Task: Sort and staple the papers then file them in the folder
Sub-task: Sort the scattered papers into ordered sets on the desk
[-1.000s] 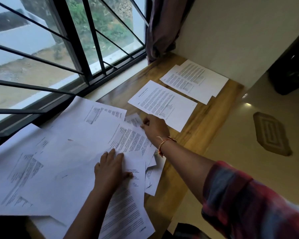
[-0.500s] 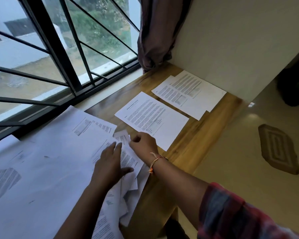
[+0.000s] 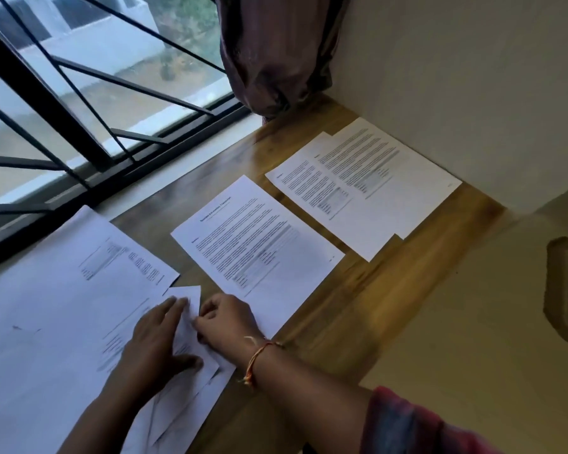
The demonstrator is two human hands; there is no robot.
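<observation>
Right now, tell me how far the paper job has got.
Done: one sheet and a pair of overlapped sheets lie sorted on the desk. In hand: the left hand presses the loose pile while the right hand pinches a page. Left: more sorting, stapling, filing; no stapler or folder is visible.

The one camera sits on the person's head, close above the wooden desk (image 3: 358,299), and looks forward and down toward the window (image 3: 89,93) and wall corner.
</observation>
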